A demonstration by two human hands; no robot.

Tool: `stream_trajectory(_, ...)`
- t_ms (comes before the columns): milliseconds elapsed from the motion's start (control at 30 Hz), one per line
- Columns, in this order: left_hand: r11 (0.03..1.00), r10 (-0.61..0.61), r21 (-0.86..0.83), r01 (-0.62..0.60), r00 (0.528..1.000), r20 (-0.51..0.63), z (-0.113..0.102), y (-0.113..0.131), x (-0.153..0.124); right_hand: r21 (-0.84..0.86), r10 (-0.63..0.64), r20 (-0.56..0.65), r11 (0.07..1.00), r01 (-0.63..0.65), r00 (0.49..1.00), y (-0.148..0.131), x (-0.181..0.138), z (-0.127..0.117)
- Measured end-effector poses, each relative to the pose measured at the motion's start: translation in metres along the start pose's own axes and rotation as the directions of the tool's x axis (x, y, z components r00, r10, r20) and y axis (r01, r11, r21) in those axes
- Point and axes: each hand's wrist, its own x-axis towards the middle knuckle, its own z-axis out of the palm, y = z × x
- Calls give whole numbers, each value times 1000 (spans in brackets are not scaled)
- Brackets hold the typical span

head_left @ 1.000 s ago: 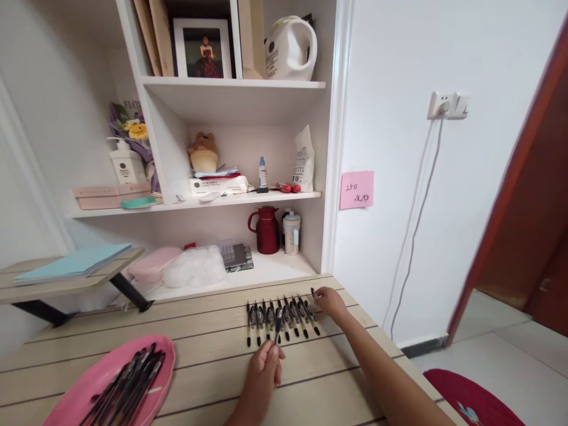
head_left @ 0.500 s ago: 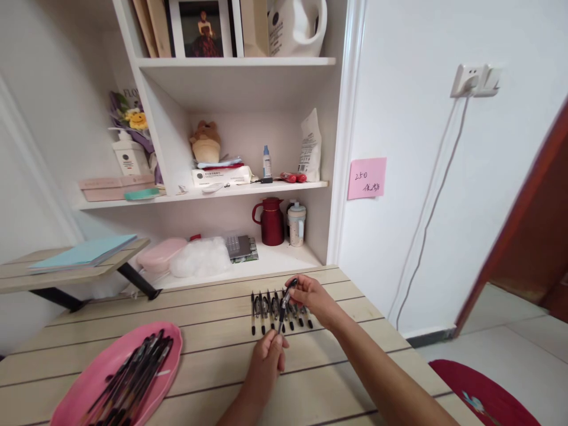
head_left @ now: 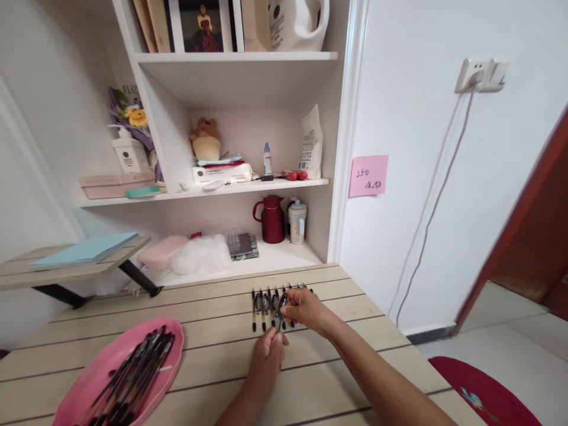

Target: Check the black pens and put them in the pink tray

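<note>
Head view, lower centre of frame: black pen (head_left: pixel 281 318) held between left hand (head_left: pixel 267 358) and right hand (head_left: pixel 308 310), seen across a row of pens (head_left: pixel 254 312) on the wood-plank counter (head_left: pixel 217 355). Long axis of black pen: nearly up and down the frame, upper end leaning slightly to frame right, lower end toward the wearer. Row of pens: laid side by side, long axes likewise running up the frame; smaller dark pieces between, not identifiable with certainty. Right part of row: partly hidden behind right hand. Contact between black pen and row: not determinable from this angle.

Position relative to hands: lower end of black pen at left hand, upper end just left of right hand; neither hand clearly nearer, one at each end. Black cap (head_left: pixel 283 299) at right fingertips, in line with upper end of black pen; whether seated or merely aligned, impossible to tell.

Left grip: thumb and fingers closed to a pinch around lower end of black pen, no gap visible. Right grip: thumb and forefinger pinched on black cap, remaining fingers curled and partly hidden.

Lower left of frame: pink plate (head_left: pixel 178 340) carrying a loose bundle of dark pens (head_left: pixel 142 367), set at a slant, upper ends toward frame right. Well apart from both hands.
</note>
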Motion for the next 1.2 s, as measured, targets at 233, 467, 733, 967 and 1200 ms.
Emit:
stream_trajectory(233,998,53,44,-52,998,-27,-2,3,-3,6,10,2,1000,-10,1000,5,2,2)
stream_trajectory(467,992,92,97,-82,991,-102,2,20,-9,105,7,21,994,-9,1000,-10,-5,0)
stream_trajectory(733,960,-104,-252,123,991,87,2,24,-15,406,-115,87,911,70,990,-27,-15,-14)
stream_trajectory(967,953,-85,-275,126,984,154,-2,26,-15,330,-96,79,942,65,992,-21,-10,-10)
stream_trajectory(1200,999,1,-46,-3,999,-44,-1,21,-7,286,-63,14,957,56,998,-14,-6,-5)
